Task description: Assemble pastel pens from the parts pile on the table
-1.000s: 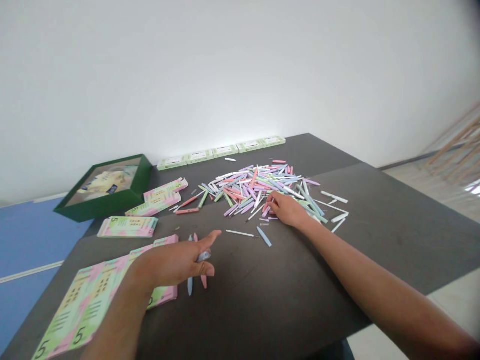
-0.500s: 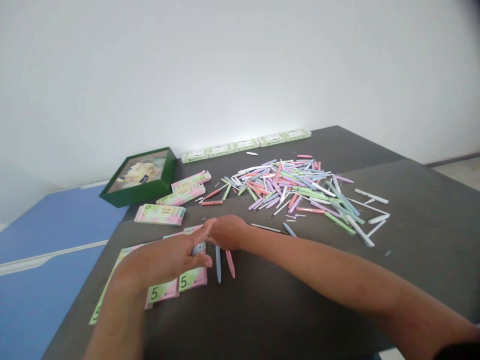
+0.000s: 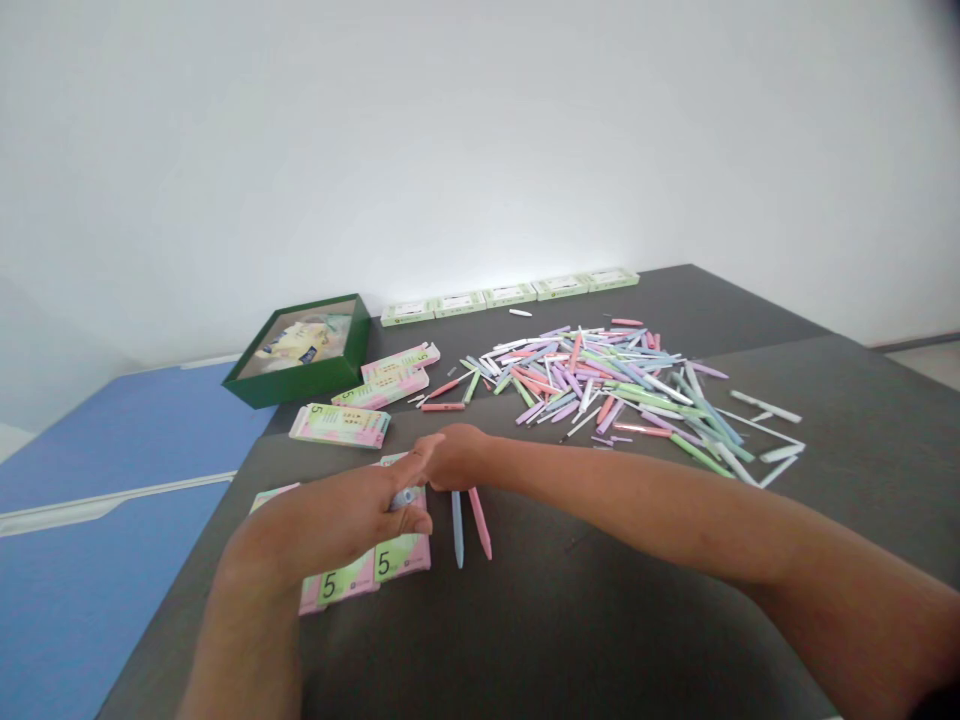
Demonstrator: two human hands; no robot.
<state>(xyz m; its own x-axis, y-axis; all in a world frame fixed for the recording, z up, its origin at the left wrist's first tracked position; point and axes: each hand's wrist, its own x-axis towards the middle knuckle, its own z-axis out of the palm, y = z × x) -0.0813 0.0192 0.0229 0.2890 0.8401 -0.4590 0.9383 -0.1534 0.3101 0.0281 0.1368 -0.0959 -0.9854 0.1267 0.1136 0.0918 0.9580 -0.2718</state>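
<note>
The left wrist (image 3: 251,545) was bent, the left hand (image 3: 356,510) gripping with thumb (image 3: 412,521) parted from forefinger (image 3: 416,464), the right hand (image 3: 463,458) just beyond that grip, its forearm (image 3: 637,505) slanting rightward.

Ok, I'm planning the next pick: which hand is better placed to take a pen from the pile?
Probably the right hand, nearer the pile, though its grip is hidden; the left hand holds a pale object.
</note>
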